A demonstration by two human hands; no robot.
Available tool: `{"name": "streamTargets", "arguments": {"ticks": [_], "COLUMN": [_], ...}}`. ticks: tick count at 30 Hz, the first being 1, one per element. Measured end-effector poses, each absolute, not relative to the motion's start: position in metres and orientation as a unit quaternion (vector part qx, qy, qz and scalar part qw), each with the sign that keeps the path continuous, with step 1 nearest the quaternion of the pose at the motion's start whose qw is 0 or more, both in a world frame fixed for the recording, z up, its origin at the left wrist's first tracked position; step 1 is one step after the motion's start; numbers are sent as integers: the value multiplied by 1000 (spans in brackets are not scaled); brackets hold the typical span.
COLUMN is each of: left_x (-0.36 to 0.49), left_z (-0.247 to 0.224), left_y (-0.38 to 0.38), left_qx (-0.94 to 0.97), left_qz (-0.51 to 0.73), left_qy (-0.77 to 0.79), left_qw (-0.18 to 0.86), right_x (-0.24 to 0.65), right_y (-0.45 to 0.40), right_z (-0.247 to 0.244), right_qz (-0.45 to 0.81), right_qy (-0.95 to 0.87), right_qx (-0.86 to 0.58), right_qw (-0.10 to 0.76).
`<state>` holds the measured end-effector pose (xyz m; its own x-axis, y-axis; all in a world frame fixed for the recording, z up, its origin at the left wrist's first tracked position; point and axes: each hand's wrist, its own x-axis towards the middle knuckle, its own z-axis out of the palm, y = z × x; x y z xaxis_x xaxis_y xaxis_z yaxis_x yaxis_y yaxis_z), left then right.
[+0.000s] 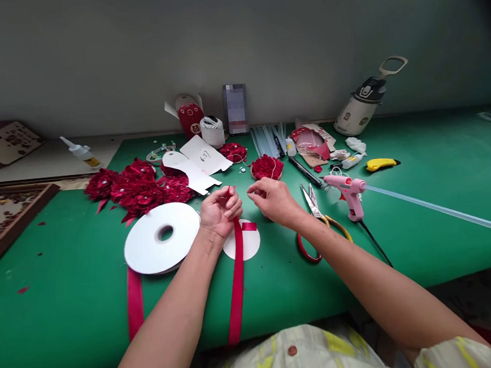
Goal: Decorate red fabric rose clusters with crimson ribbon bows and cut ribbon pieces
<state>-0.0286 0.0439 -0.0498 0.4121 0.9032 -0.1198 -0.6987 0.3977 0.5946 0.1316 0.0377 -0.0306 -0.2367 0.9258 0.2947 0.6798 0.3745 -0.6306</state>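
Observation:
My left hand (221, 211) is closed on the end of a dark red satin ribbon (236, 281), which hangs down over the table's front edge. Just right of it, my right hand (274, 201) is pinched at the thumb and fingertips; anything between them is too small to make out. Under the ribbon lies a white paper disc (252, 246) with a short cut piece of red ribbon (249, 227) on it. A white ribbon spool (148, 242) lies flat beside my left wrist. Scissors (314, 207) with red and yellow handles lie partly under my right forearm.
Dark red ribbon flowers (144, 195) are heaped at left, with another flower (267, 167) beyond my hands. A pink glue gun (350, 190) with a long glue stick, a yellow cutter (382, 164) and a black marker (304, 171) lie at right. A phone (236, 110) leans on the wall.

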Motion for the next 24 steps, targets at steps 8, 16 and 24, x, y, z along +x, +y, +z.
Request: {"name": "streamTargets", "arguments": {"ticks": [8,16,24], "left_x": [-16,3,23], "left_z": [-46,-36,-30], "left_y": [23,5,-20], "left_qx": [464,763,927], "left_qz": [267,92,54], "left_qy": [312,303,295], "left_qw": [785,563,226], "right_x": [153,117,108], "right_y": [56,75,71], "right_z": [-24,-8,-1], "right_qz": [254,343,314], "right_qy": [-688,-845,-876], "right_qx": [-534,-395,-367], "right_qw": [421,107,22]}}
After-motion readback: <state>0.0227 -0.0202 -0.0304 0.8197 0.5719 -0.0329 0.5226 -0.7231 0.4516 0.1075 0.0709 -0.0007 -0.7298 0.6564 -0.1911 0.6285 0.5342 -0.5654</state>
